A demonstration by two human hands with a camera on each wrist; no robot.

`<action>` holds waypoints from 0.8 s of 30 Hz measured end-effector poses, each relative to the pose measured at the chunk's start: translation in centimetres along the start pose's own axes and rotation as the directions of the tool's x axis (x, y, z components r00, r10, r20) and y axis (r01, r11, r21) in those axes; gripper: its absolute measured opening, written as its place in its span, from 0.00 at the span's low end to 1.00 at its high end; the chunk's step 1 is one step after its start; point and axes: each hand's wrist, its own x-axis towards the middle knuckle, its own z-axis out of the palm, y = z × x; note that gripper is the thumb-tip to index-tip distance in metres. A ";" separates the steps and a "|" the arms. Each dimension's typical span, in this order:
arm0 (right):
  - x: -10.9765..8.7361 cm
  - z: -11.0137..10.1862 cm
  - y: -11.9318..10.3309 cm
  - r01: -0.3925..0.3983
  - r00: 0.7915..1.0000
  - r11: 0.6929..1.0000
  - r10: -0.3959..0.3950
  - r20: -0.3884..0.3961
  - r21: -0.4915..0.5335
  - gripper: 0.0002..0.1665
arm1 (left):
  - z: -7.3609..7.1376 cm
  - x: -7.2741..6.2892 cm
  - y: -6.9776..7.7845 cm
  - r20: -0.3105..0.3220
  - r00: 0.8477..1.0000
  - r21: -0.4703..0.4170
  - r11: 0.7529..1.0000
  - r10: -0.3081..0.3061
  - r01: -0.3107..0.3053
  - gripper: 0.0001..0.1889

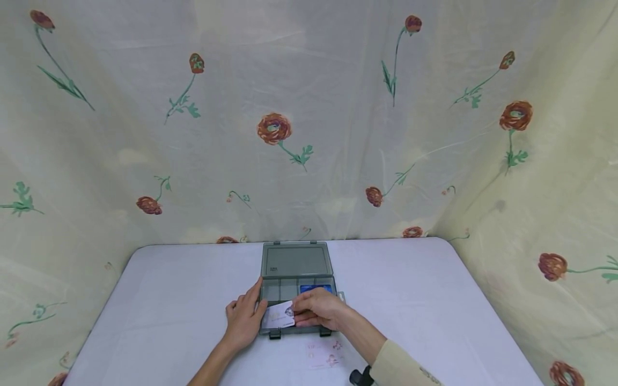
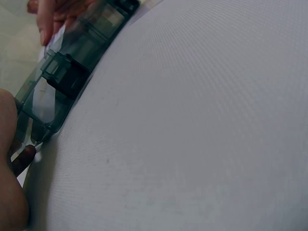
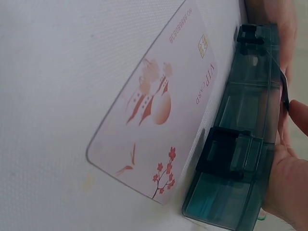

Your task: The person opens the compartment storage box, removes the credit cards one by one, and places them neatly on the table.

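A grey-green translucent plastic box (image 1: pixel 297 259) stands on the table with its lid open to the back and several compartments inside. My right hand (image 1: pixel 318 309) pinches the right end of a white card (image 1: pixel 278 316) between thumb and fingers, over the front part of the box. The card's left end lies within the box's front left corner. My left hand (image 1: pixel 243 320) rests against the box's left side, its thumb near the card. A blue card (image 1: pixel 316 288) lies in a rear right compartment, partly behind my right hand.
A pale pink VIP card (image 3: pixel 161 110) with red blossoms lies flat on the white table (image 1: pixel 188 300), just in front of the box's latches (image 3: pixel 226 151). A black object (image 1: pixel 361 377) shows by the right sleeve. A flowered curtain (image 1: pixel 328 177) hangs behind and at both sides.
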 end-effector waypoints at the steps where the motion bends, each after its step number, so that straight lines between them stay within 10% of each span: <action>1: 0.0 0.0 0.0 0.001 1.000 1.000 -0.001 0.000 0.001 0.16 | 0.0 0.0 0.0 0.002 1.000 -0.001 1.000 -0.001 0.001 0.30; 24: -1.6 -2.8 -0.3 0.025 1.000 1.000 -0.025 -0.012 -0.008 0.12 | 0.1 0.0 -0.3 -0.006 1.000 -0.005 1.000 0.028 -0.028 0.30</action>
